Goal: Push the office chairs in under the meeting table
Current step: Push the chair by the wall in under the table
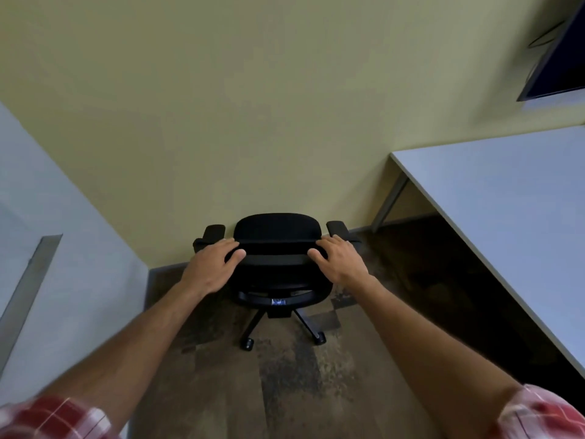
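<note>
Running down the left side stood a pale surface (63,248), its corner edge coming close to the chair's left armrest (211,233). Just right of it, the left hand (212,264) lay over the top of the black office chair (278,258), fingers spread across the backrest edge and thumb hooked underneath, gripping that rim. The chair itself faced the yellow wall (253,106), seat tucked almost against it, its castors on the dark patchy floor (285,391). On the other end of the backrest the right hand (340,264) held on the same way, fingers curled over the rim near the right armrest (337,228).

To do this step well, I would judge that both hands needed an even hold so the chair would roll straight rather than spin on its stem, and that it had first to be drawn back from the wall, then turned toward the table.

Further right stood the meeting table (506,201), well apart from the chair, its near edge slanting across the view with one grey leg (389,201) at the far corner. Beneath it the floor looked dark and open, with room for the seat, provided the armrests passed under the tabletop edge and clear of that leg.
</note>
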Demonstrator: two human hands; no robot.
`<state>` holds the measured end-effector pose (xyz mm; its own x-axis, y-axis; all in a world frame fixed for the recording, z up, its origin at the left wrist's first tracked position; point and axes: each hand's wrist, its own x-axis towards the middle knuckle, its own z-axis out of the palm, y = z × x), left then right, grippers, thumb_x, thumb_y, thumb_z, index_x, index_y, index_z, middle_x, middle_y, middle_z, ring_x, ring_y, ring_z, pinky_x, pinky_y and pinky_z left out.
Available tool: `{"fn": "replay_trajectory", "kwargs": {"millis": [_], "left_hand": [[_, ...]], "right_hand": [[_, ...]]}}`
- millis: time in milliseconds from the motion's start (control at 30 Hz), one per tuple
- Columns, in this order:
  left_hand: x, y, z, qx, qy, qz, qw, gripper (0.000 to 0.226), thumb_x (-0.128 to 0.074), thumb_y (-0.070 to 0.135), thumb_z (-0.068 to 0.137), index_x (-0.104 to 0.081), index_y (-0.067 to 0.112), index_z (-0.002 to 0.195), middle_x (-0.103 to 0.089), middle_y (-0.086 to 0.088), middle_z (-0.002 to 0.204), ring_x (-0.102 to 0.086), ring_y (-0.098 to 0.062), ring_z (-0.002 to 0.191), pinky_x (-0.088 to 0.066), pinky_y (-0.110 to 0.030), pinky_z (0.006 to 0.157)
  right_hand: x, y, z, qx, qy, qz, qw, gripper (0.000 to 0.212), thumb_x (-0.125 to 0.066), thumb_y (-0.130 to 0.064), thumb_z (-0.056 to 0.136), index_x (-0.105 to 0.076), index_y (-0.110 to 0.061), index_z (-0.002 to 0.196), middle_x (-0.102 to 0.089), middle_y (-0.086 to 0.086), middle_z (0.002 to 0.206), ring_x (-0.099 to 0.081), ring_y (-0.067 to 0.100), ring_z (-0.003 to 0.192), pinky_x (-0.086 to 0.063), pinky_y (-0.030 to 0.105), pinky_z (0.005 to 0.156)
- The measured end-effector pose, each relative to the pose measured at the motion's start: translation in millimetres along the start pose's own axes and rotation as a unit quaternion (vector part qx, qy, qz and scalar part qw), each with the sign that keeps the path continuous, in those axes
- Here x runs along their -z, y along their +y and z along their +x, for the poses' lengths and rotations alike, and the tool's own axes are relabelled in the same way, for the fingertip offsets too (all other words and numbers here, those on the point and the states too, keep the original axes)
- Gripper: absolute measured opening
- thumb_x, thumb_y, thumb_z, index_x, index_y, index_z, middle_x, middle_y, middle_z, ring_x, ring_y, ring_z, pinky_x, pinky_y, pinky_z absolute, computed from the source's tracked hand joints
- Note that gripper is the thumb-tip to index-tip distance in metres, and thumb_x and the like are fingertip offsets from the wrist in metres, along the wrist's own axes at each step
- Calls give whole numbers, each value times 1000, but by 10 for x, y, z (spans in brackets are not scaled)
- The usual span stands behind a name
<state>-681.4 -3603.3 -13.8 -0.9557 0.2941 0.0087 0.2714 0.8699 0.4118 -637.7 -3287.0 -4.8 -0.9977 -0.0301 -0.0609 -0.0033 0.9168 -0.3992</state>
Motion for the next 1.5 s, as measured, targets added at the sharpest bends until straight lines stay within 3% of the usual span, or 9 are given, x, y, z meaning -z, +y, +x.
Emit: {"fn": "replay_trajectory", "kwargs": {"millis": [200,367,567,733,1033,1300,1367,1500], "left_hand": [[-96,7,142,-27,-28,57,998,61,-36,60,100,-45,21,146,-52,-1,146,-49,-22,131,-45,-44,103],[-215,127,184,-100,-34,89,990,56,-30,55,102,-50,17,139,-59,-1,134,-52,-19,123,-45,-39,102],[-283,207,-26,-121,-17,98,988,53,-28,54,104,-52,18,135,-61,0,130,-54,-18,119,-43,-37,100],[-241,265,-190,-138,-67,90,984,60,-26,64,99,-51,22,134,-61,4,128,-55,-15,115,-47,-36,95],[-390,463,-718,-207,-105,96,968,68,-19,74,94,-47,27,135,-58,10,125,-57,-11,108,-49,-33,89],[-476,723,-1165,-270,-151,110,945,67,-21,74,94,-45,28,137,-55,11,128,-54,-9,108,-47,-31,88],[-517,922,-1275,-292,-154,109,938,69,-21,74,93,-45,28,138,-56,11,131,-54,-10,111,-47,-31,90],[-616,1047,-1465,-261,-160,90,948,75,-18,79,91,-48,31,141,-57,11,137,-51,-11,123,-43,-33,100]], "right_hand": [[-92,173,58,20,-19,-68,997,66,-31,-62,103,-38,-18,152,-45,6,152,-37,29,141,-23,51,121],[-110,331,-35,27,10,-87,996,58,-25,-61,104,-57,-22,131,-51,3,129,-44,25,125,-26,45,115],[-148,401,-259,28,32,-74,996,58,-26,-62,103,-60,-23,130,-52,-1,123,-45,20,121,-27,42,114],[-160,407,-622,14,46,-67,997,53,-28,-61,103,-61,-27,127,-52,-6,118,-45,17,116,-28,39,111],[-217,403,-1627,-49,87,-71,992,37,-36,-55,104,-62,-31,114,-49,-8,108,-44,16,106,-28,37,102],[-287,333,-2595,-119,79,-63,988,39,-30,-59,102,-57,-32,110,-47,-7,109,-41,15,106,-27,38,103],[-237,363,-2894,-148,80,-73,983,39,-30,-59,102,-56,-32,109,-47,-7,107,-41,16,105,-28,39,101],[-250,384,-3136,-182,68,-82,978,38,-31,-59,99,-53,-29,103,-48,-6,100,-42,18,100,-32,40,96]]}}
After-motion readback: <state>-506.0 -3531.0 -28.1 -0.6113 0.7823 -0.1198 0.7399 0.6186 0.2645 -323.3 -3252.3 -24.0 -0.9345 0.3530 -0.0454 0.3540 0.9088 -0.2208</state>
